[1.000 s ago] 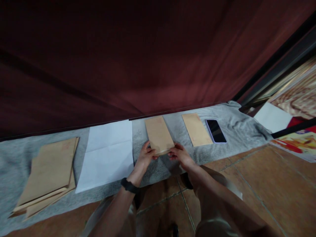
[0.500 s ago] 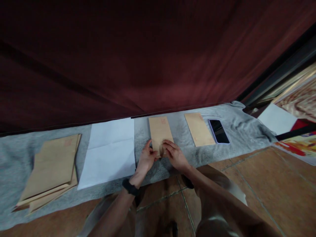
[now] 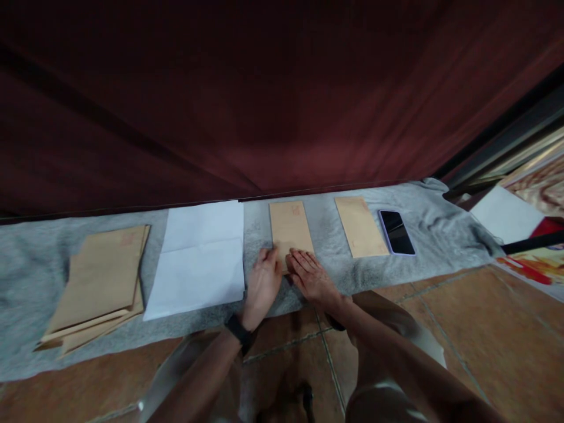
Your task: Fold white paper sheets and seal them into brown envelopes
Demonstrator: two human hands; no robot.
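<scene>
A brown envelope (image 3: 289,228) lies flat on the grey cloth (image 3: 30,258) in front of me. My left hand (image 3: 263,286), with a black band on the wrist, rests palm down beside the envelope's near left corner, fingers stretched out. My right hand (image 3: 311,276) lies flat over the envelope's near end, fingers extended and pressing on it. Neither hand grips anything.
A white sheet (image 3: 199,256) lies left of the envelope, and a stack of brown envelopes (image 3: 99,282) further left. To the right are another brown envelope (image 3: 360,226) and a black phone (image 3: 396,232). A dark red curtain (image 3: 264,88) hangs behind. Tiled floor (image 3: 462,329) lies below.
The envelope, held up at its near end by both hands a second ago, now lies flat on the cloth. Both hands have flattened out at its near end.
</scene>
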